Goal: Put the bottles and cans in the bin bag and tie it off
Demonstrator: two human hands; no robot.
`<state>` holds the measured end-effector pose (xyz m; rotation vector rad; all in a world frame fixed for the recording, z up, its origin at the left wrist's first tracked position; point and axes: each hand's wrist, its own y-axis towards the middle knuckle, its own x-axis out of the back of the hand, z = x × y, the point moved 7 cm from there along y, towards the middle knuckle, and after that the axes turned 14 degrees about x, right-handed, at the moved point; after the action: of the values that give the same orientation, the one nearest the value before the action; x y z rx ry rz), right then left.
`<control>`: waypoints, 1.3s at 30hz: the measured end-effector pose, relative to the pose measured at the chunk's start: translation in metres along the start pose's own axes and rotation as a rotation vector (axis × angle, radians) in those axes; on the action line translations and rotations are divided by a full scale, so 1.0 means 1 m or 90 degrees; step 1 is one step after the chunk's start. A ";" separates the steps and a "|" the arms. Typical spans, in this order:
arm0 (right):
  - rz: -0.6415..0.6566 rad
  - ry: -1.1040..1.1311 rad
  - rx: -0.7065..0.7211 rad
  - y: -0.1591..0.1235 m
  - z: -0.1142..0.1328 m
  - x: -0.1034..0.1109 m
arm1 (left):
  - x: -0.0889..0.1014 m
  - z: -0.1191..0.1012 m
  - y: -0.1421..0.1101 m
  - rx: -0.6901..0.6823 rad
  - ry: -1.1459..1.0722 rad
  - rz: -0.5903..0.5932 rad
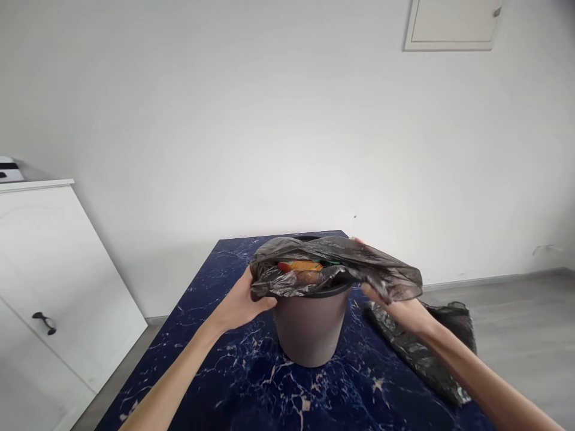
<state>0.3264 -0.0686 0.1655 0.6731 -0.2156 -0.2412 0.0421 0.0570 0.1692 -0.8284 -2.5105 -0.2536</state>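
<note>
A grey-brown trash can (312,329) stands upright on the dark blue marbled table. Its black, thin garbage bag (381,263) is bunched around the rim and stretches out to the right. Orange and red wrapper-like trash (303,266) shows in the bag's opening. At the left of the rim, my left hand (242,302) is closed on the bag's edge, its thumb pointing along the can's side. My right hand (399,311) grips the bag on the right, its fingers partly hidden behind the plastic.
Another crumpled black plastic bag (417,347) lies on the table's right side, partly behind my right forearm. The blue table (215,371) ends near a white wall (287,131). A white cabinet (58,269) with a black handle stands at left; grey floor (521,323) shows at right.
</note>
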 end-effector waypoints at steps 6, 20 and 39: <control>-0.076 0.027 0.061 0.013 0.014 0.004 | 0.045 0.007 -0.025 -0.040 0.104 -0.225; 0.018 0.032 0.056 0.002 -0.015 0.013 | 0.061 0.078 -0.032 0.036 0.135 -0.194; 0.179 -0.009 0.045 0.074 0.029 -0.022 | 0.010 -0.098 0.032 -0.175 0.007 -0.036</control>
<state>0.3086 -0.0232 0.2321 0.7029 -0.3302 0.0311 0.0921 0.0562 0.2599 -0.8573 -2.5256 -0.6314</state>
